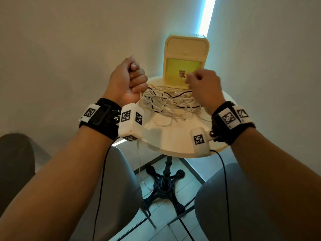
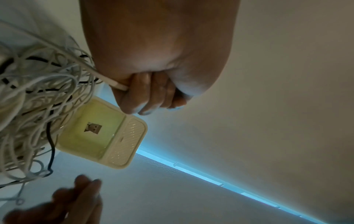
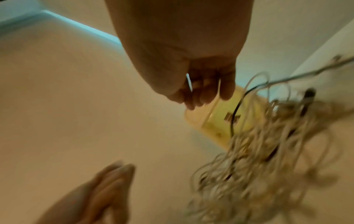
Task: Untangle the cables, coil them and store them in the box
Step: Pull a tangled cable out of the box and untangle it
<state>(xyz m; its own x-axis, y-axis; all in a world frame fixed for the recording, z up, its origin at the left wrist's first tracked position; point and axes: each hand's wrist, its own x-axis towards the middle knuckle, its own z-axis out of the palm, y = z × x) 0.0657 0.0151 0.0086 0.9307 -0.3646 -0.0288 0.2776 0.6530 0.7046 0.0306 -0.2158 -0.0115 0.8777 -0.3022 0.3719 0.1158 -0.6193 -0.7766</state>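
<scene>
Tangled cables (image 1: pixel 171 101) lie before open box (image 1: pixel 185 61) on round table (image 1: pixel 173 143)

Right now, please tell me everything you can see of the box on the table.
The box is pale cream, looks like plastic, square with rounded corners. It stands open at the far edge of the round table, near the wall corner, with its lid raised behind it. The inside looks yellow-green, with a small picture sticker on the bottom and no cables in it. The tangled cables lie just in front of it. The right hand is raised before its front corner; contact cannot be told.
</scene>
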